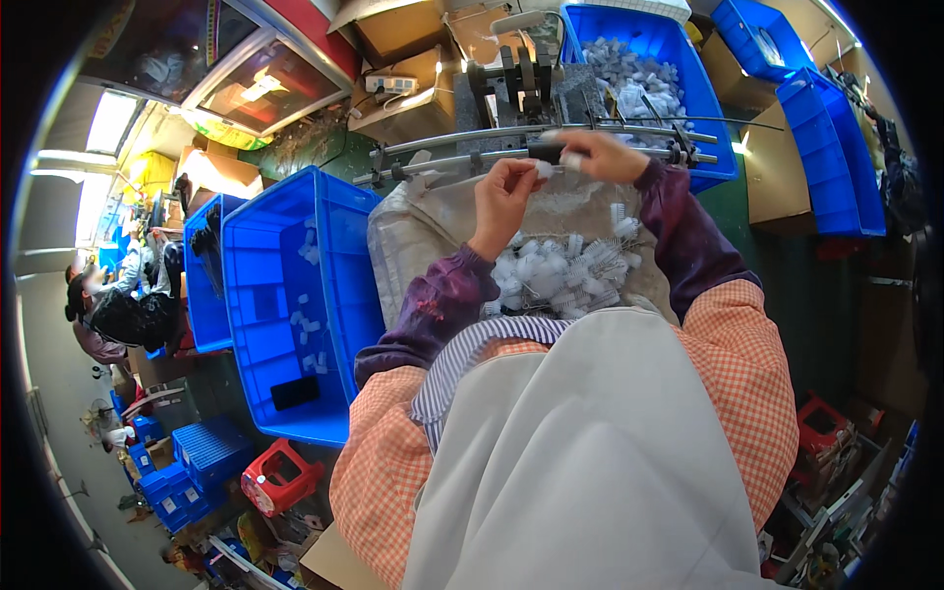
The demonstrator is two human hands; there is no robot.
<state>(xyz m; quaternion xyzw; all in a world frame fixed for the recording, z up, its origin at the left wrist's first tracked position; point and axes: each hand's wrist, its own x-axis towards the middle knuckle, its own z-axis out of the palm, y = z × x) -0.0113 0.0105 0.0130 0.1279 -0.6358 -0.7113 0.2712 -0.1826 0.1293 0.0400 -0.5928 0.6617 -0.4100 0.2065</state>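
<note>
My left hand (503,205) pinches a small white plastic piece (543,170) between thumb and fingertips, in front of the metal rods of a bench machine (521,84). Just to its right, my right hand (608,157) reaches leftward over the rods. Motion smears its fingertips, and something white shows by its thumb; whether it is held, I cannot make out. Below both hands, a heap of white bristled plastic pieces (560,275) lies on a pale cloth (403,231) in front of my body.
At the left stands a blue bin (339,236) holding several white pieces and a flat black object (295,393). Another blue bin (710,118), full of white and grey pieces, is beside the machine. Cardboard boxes (408,113), a red stool (280,479) and a person (128,305) are farther out.
</note>
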